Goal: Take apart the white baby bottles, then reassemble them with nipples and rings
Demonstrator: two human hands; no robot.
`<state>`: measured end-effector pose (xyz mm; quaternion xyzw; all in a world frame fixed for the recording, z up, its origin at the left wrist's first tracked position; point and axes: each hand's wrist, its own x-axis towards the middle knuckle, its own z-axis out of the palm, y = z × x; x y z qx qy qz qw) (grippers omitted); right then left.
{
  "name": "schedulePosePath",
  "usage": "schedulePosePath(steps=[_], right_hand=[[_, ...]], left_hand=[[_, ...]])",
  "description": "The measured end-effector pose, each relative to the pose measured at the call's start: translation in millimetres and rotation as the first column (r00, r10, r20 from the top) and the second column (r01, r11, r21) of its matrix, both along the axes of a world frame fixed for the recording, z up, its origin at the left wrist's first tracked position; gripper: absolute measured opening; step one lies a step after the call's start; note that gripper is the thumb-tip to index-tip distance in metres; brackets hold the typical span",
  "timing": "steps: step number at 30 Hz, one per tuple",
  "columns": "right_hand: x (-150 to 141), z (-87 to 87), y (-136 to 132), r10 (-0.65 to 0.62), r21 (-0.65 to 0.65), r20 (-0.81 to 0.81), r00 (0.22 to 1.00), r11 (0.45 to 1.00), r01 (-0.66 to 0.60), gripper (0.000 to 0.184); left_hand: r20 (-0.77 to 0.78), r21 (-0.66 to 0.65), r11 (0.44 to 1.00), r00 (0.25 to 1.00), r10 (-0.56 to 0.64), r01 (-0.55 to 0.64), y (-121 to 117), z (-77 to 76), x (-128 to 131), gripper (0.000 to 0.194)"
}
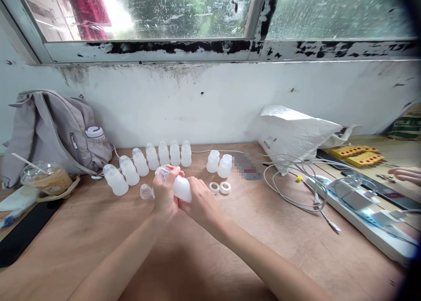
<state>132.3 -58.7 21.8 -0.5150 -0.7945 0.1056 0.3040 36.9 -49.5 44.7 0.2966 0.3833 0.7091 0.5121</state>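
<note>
My left hand [165,191] is closed round the capped end of a white baby bottle [182,189], its clear cap sticking out past the fingers. Wrapped about the lower body of the same bottle is my right hand [201,202]. The bottle lies tilted between both hands above the table. Just left of my left hand, a clear cap [145,191] rests on the table. Two open bottles without tops, one of them the nearer bottle [225,166], stand to the right, with two white collar rings [225,188] in front of them.
A curved row of several capped bottles [140,163] stands behind my hands. A drink cup [49,178], a black phone [29,231] and a grey backpack [55,125] are at left. Cables [289,195], a power strip [365,217], a white bag [296,132] and another person's hand [406,174] are at right.
</note>
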Motion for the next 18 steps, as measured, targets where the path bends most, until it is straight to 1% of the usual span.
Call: schedulePosePath(steps=[2,4,5,7,9,10,12,14,16,17,18], right_hand=[[1,2.0,-1,-0.022,0.034,0.037,0.999,0.999,0.021,0.014],[4,5.1,-1,-0.013,0.014,0.043,0.999,1.0,0.012,0.015],[5,6.9,0,0.004,-0.018,0.033,0.999,1.0,-0.004,0.017],[10,10.7,1,0.06,-0.124,-0.02,0.998,0.99,-0.062,0.02],[14,14.6,3,0.121,-0.258,-0.113,0.986,0.955,-0.147,0.023],[16,16.7,4,0.149,-0.32,-0.172,0.974,0.927,-0.198,0.023],[21,21.3,7,0.201,-0.419,-0.291,0.935,0.852,-0.313,0.023],[28,26.1,9,0.249,-0.512,-0.372,0.894,0.748,-0.422,0.023],[36,30.4,10,0.292,-0.6,-0.388,0.874,0.64,-0.48,0.025],[41,32.0,10,0.307,-0.634,-0.375,0.875,0.604,-0.484,0.027],[46,33.2,11,0.314,-0.652,-0.357,0.879,0.59,-0.476,0.03]], left_hand=[[0.029,-0.001,1.0,1.0,0.001,-0.001,0,0.6,1,0.021],[0.05,0.01,1.0,0.999,-0.004,0.003,0,0.7,1,0.02],[0.051,0.015,1.0,0.999,-0.009,0.008,0,0.7,0,0.02],[0.033,0.011,1.0,0.999,-0.021,0.02,0,0.7,0,0.019],[0.007,-0.009,0.999,0.999,-0.046,0.046,-1,0.7,0,0.021],[0.003,-0.019,0.998,0.998,-0.065,0.065,-1,0.8,1,0.021],[0.018,-0.031,0.994,0.994,-0.107,0.107,0,1.8,0,0.022],[0.041,-0.044,0.993,0.993,-0.111,0.113,4,5.3,-5,0.022],[0.066,-0.039,0.999,0.997,-0.029,0.032,10,12.1,-16,0.021],[0.084,-0.02,0.999,0.996,0.04,-0.038,14,16.7,-25,0.021],[0.099,0.007,0.995,0.99,0.097,-0.099,18,21.8,-34,0.019]])
